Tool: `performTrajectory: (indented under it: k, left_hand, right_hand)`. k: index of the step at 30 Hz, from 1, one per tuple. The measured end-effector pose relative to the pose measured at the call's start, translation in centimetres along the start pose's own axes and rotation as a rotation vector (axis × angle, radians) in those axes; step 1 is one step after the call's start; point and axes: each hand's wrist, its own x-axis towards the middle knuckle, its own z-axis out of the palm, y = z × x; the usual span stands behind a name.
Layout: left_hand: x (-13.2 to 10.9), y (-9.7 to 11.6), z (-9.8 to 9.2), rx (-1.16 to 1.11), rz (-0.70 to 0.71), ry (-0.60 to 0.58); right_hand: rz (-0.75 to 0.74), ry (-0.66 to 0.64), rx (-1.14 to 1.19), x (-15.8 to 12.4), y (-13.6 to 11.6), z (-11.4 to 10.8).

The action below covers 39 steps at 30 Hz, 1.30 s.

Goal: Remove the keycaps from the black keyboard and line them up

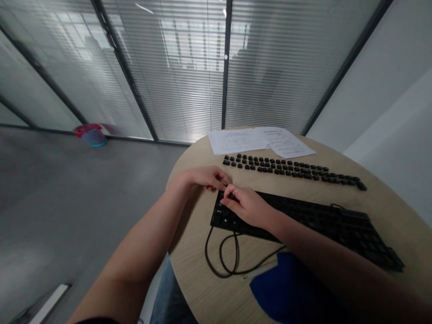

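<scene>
A black keyboard [303, 211] lies aslant on the round wooden table, some keys still on its near left corner. Over its upper left corner my left hand [209, 177] is closed in a pinch; whatever sits between its fingertips is too small to make out. My right hand [249, 206] rests above the keyboard's left part, thumb and fingers curled together. Thin wire-like strands [237, 184] stick out by its fingers, and I cannot tell what tool they belong to. Beyond the keyboard, several loose black keycaps [286, 167] are laid out in rows.
Printed papers [236, 140] lie at the table's far edge. The keyboard's black cable [238, 252] loops in front of it. A dark blue cloth-like item [286, 288] is near my right forearm. On the floor stands a basket [93, 136] by the glass wall.
</scene>
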Motion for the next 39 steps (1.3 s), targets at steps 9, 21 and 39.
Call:
performTrajectory:
  k: [9,21,39]
  left_hand:
    - [-0.1,0.0,0.4,-0.017,-0.015,0.03]
    - [-0.3,-0.4,0.7,-0.046,-0.023,0.074]
    - [-0.3,-0.7,0.5,-0.063,0.008,0.053]
  right_hand:
    - [-0.067,0.0,-0.058,0.0,0.2,0.4]
    - [-0.048,0.127,0.119,-0.4,1.8,0.9]
    - [-0.048,0.195,0.133,-0.6,1.6,1.2]
